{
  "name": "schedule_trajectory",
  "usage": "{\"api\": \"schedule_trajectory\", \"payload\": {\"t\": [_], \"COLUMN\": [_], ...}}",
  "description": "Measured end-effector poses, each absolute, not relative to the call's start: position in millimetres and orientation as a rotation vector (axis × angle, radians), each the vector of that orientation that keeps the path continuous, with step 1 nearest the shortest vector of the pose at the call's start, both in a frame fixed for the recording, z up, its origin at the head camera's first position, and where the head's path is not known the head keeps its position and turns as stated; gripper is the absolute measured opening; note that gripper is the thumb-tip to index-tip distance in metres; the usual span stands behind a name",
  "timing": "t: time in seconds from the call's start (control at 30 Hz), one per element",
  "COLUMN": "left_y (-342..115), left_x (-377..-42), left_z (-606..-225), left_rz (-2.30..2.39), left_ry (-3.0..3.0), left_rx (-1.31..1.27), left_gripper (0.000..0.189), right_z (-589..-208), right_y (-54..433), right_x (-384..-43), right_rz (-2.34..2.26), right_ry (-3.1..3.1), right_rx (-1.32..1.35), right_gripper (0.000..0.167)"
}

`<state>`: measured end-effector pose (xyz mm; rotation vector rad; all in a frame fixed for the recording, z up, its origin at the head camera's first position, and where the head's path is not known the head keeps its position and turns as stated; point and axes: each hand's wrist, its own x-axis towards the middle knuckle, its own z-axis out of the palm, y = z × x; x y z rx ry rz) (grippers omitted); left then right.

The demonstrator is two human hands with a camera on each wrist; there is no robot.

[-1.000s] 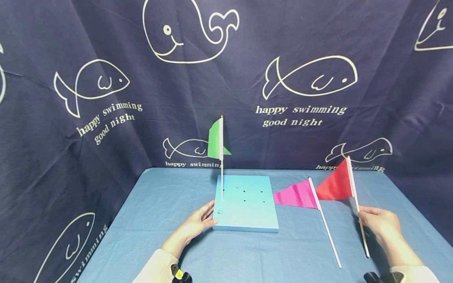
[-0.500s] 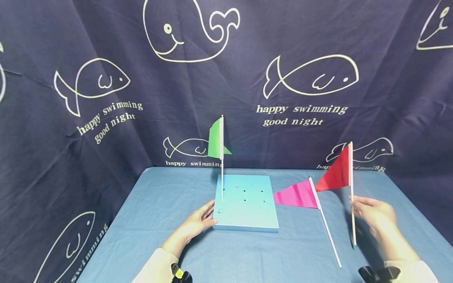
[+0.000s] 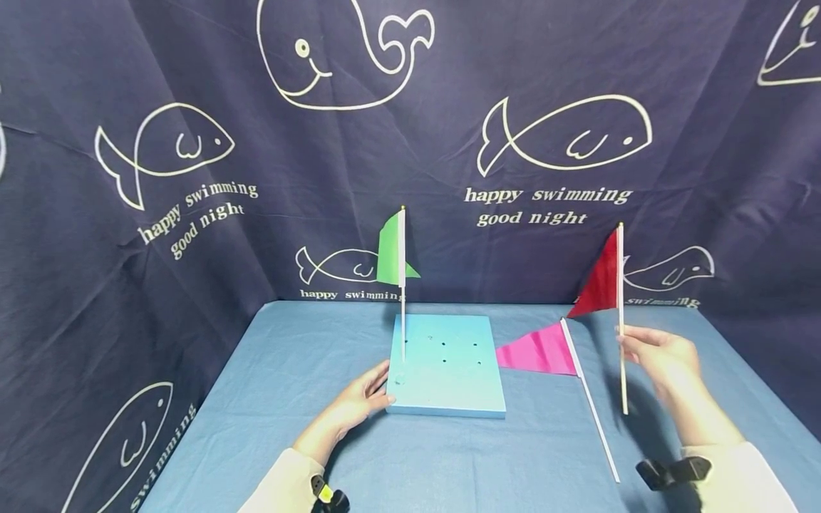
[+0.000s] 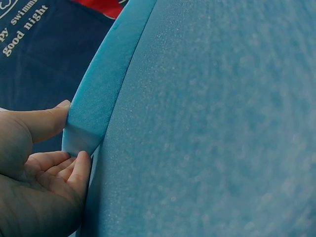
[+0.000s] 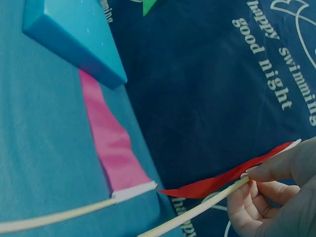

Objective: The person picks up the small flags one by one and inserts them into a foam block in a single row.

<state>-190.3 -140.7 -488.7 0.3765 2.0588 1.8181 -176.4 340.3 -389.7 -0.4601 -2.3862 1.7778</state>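
Observation:
A light-blue board (image 3: 449,392) with several small holes lies on the table. My left hand (image 3: 355,399) grips its near-left corner, thumb against one side and fingers against the other in the left wrist view (image 4: 54,163). A green pennant flag (image 3: 390,253) stands upright on its stick at the board's left part. My right hand (image 3: 667,360) pinches the stick of a red flag (image 3: 603,278) between thumb and fingers, nearly upright and lifted off the table. To the board's right, a pink flag (image 3: 541,350) lies with its stick pointing toward the near side.
A blue cloth (image 3: 256,427) covers the table. Behind it hangs a dark-blue curtain (image 3: 359,164) with white whale and fish outlines. The pink flag's tip lies against the board's right edge.
My right hand has raised the red flag and moved it left and away from me, turning its stick from tilted to nearly upright. The left hand and board have stayed put.

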Motion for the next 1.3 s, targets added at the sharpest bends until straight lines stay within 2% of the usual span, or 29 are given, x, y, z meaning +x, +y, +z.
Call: {"api": "schedule_trajectory", "payload": {"t": [0.17, 0.43, 0.53, 0.9, 1.07, 1.3], "left_y": [-140, -141, -142, -143, -143, -141], "left_x": [-190, -189, -189, -190, -190, -191], "left_z": [-490, -491, -492, -490, -489, -486], "left_rz": [1.804, 1.834, 1.835, 1.827, 1.83, 1.837], "left_ry": [2.059, 2.043, 2.045, 2.061, 2.07, 2.045], "left_rx": [0.374, 0.372, 0.378, 0.355, 0.355, 0.363], "left_gripper": [0.074, 0.073, 0.073, 0.073, 0.073, 0.073], "right_z": [-383, -374, -372, -367, -364, -362], "right_y": [330, 314, 309, 293, 284, 277], "right_x": [-179, -185, -186, -195, -196, -198], "right_rz": [1.8, 1.734, 1.744, 1.816, 1.9, 1.79], "right_ry": [-2.369, -2.423, -2.413, -2.298, -2.207, -2.278], "right_rx": [-0.422, -0.359, -0.347, -0.198, -0.106, -0.085], "right_gripper": [0.027, 0.014, 0.014, 0.035, 0.037, 0.021]}}
